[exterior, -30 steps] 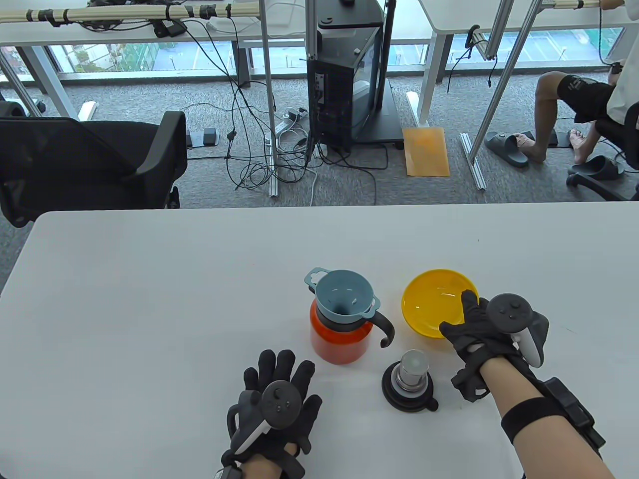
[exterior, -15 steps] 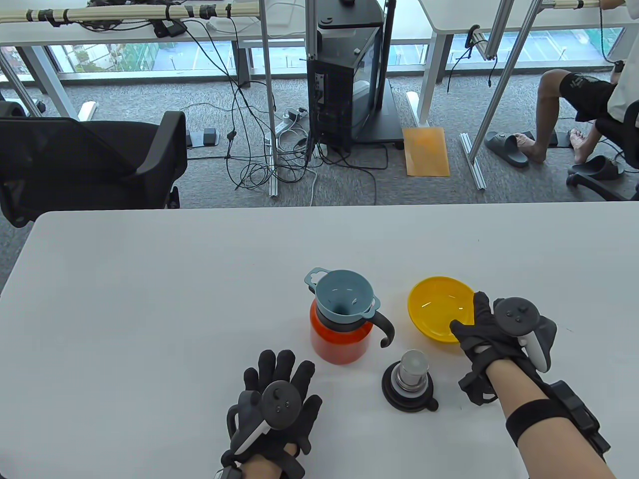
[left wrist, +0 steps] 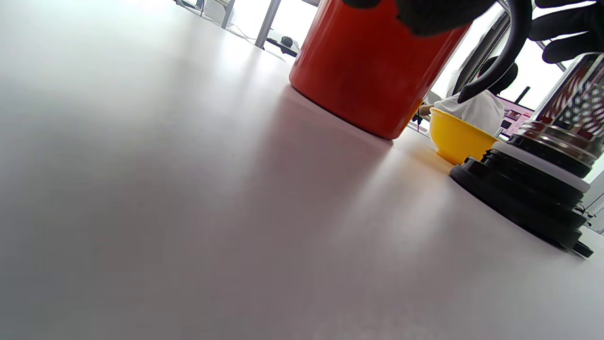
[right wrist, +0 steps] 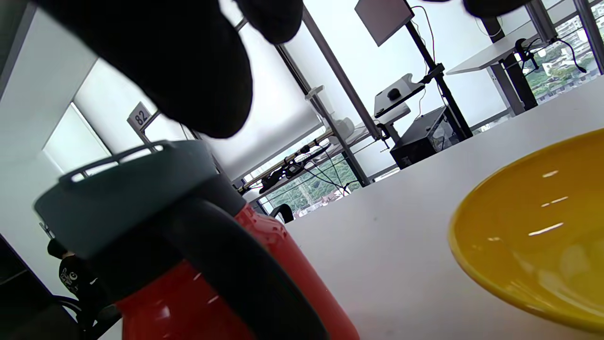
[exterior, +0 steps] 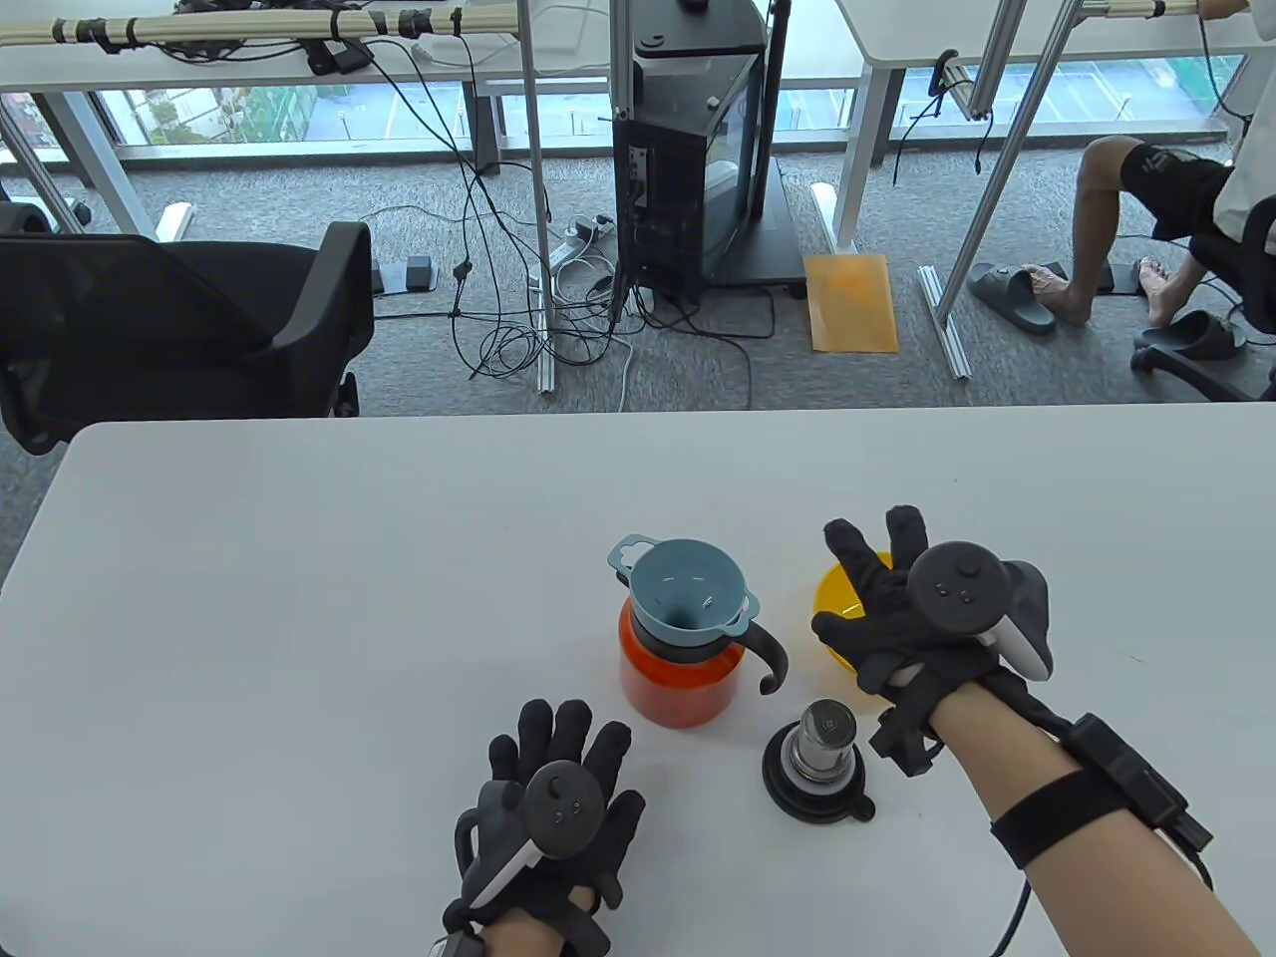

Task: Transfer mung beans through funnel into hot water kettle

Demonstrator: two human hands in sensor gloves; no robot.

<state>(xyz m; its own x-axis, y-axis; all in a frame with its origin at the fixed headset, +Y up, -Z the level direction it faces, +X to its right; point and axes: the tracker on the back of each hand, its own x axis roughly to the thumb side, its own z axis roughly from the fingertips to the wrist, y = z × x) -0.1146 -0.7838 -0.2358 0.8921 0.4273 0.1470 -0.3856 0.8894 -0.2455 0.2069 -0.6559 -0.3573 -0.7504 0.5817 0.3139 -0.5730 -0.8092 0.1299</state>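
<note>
Orange kettle (exterior: pixel 678 678) carries funnel (exterior: pixel 688 593); yellow bowl (exterior: pixel 842 598) just right. Right hand (exterior: pixel 897 618) spread above bowl, holding nothing. Left hand (exterior: pixel 558 807) flat, fingers splayed, near front table (exterior: pixel 299 598) edge.

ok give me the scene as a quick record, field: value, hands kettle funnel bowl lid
left hand: flat on the table, fingers spread, holding nothing
right hand: open, fingers spread over the yellow bowl, no grip visible
kettle: orange, upright, black handle toward the bowl
funnel: blue-grey, seated in the kettle mouth
yellow bowl: on the table right of the kettle, visible inside shows no beans
kettle lid: off, standing on the table in front of the bowl
</note>
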